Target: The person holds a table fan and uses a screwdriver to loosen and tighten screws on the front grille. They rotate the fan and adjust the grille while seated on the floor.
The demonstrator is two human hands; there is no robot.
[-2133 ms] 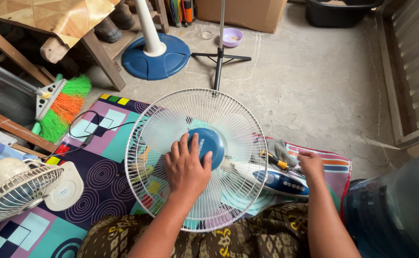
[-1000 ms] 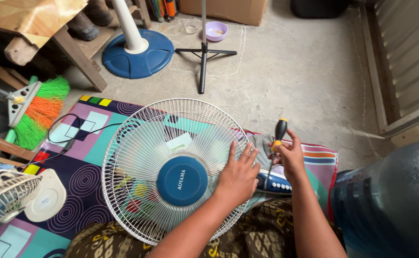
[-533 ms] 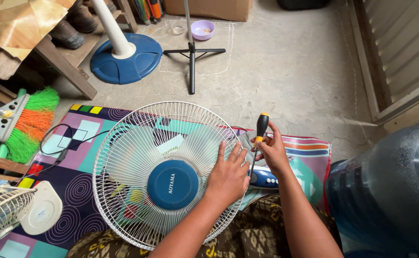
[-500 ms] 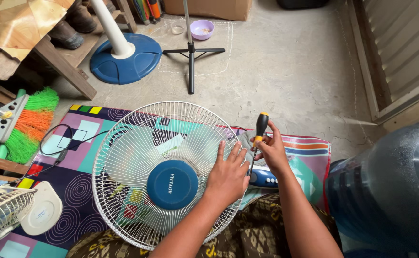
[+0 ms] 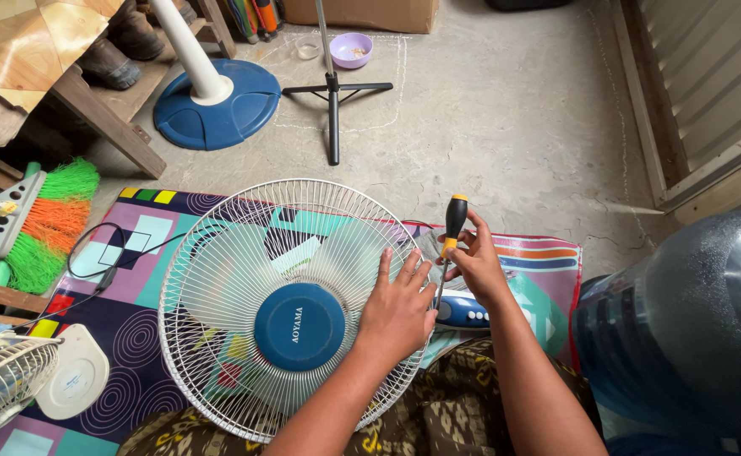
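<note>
White wire fan grille [image 5: 277, 287] with a blue hub; left hand [image 5: 397, 306] lies open on it, right hand [image 5: 472, 263] grips an upright screwdriver [image 5: 451, 236]. Water bottle [image 5: 683, 329] stands beside.

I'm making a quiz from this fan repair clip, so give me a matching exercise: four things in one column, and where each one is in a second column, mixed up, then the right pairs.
Things:
1. screwdriver
2. fan grille
3. brush
4. purple bowl

Places:
A. on the concrete floor, far side, near the tripod
B. under the left hand, over the mat
C. in the right hand, tip pointing down
D. at the left edge, beside the mat

Pairs: 1-C, 2-B, 3-D, 4-A
</note>
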